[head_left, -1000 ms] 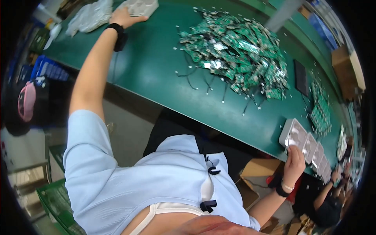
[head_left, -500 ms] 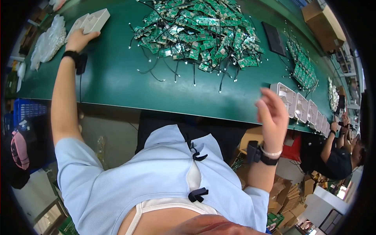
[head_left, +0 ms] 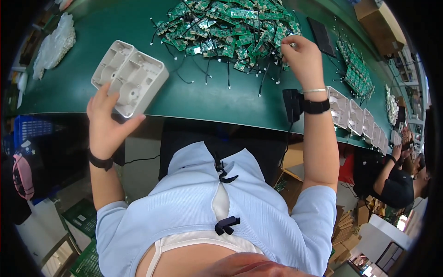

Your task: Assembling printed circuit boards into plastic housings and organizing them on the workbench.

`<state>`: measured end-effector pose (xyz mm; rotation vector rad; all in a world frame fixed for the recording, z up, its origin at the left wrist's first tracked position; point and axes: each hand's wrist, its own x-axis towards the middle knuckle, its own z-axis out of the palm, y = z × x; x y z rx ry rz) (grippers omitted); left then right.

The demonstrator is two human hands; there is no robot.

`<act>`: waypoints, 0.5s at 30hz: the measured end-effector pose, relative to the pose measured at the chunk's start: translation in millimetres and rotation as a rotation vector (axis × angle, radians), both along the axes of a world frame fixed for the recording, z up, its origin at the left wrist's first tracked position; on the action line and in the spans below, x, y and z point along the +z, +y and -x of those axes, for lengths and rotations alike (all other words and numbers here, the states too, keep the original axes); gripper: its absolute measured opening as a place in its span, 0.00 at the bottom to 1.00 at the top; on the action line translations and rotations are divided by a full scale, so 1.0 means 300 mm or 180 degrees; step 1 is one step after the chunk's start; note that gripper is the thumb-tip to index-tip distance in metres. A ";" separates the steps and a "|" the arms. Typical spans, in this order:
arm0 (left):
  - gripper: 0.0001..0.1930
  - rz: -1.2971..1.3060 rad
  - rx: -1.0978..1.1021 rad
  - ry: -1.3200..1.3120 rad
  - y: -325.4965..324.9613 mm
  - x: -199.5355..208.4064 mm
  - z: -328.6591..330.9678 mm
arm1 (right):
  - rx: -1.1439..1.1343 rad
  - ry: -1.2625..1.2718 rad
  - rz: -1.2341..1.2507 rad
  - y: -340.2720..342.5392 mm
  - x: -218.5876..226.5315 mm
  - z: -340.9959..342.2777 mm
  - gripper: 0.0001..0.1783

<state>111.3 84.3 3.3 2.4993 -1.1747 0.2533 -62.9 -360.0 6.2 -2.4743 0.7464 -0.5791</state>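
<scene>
At the table's left, near its front edge, two white plastic housings [head_left: 150, 78] lie side by side, hollow sides up, with moulded round wells inside. My left hand [head_left: 105, 122] is at their near edge, fingertips over the left one's wall and thumb spread below the other; it looks open. Across the table, my right hand [head_left: 302, 60] is at the right edge of a heap of green circuit boards [head_left: 230, 32] with black cables. Its thumb and forefinger are pinched together; what is between them, if anything, I cannot make out.
A row of white housings [head_left: 355, 117] stands along the front edge at right. Behind it lie a black slab [head_left: 321, 37] and more green boards [head_left: 355, 74]. A plastic bag of white parts [head_left: 55, 44] is at far left. A co-worker [head_left: 392, 180] sits at right.
The white housings have come from the far left toward me, turned hollow side up. My left hand has moved nearer with them. My right hand has reached forward to the board heap, fingers now pinched.
</scene>
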 end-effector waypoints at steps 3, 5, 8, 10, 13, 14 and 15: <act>0.38 -0.0030 -0.0048 0.0027 -0.011 -0.029 0.026 | -0.0193 -0.0480 -0.0928 0.064 0.027 0.083 0.11; 0.37 -0.0092 -0.0034 -0.0128 -0.019 -0.042 0.034 | -0.0134 -0.0601 -0.1413 0.100 0.019 0.167 0.11; 0.37 -0.0062 -0.0085 -0.0201 -0.034 -0.066 0.036 | -0.0031 -0.0334 -0.1374 0.118 -0.018 0.275 0.12; 0.36 0.0046 -0.0107 -0.0208 -0.043 -0.078 0.035 | 0.0209 0.0334 -0.0838 0.130 -0.045 0.332 0.13; 0.36 0.0122 -0.0107 -0.0290 -0.051 -0.070 0.054 | 0.0047 0.0174 -0.0725 0.185 -0.039 0.351 0.13; 0.35 0.0162 -0.0087 -0.0338 -0.054 -0.064 0.062 | -0.0014 0.0091 -0.0665 0.203 -0.041 0.354 0.13; 0.35 0.0158 -0.0100 -0.0328 -0.057 -0.050 0.070 | -0.0028 0.0100 -0.0670 0.224 -0.039 0.359 0.13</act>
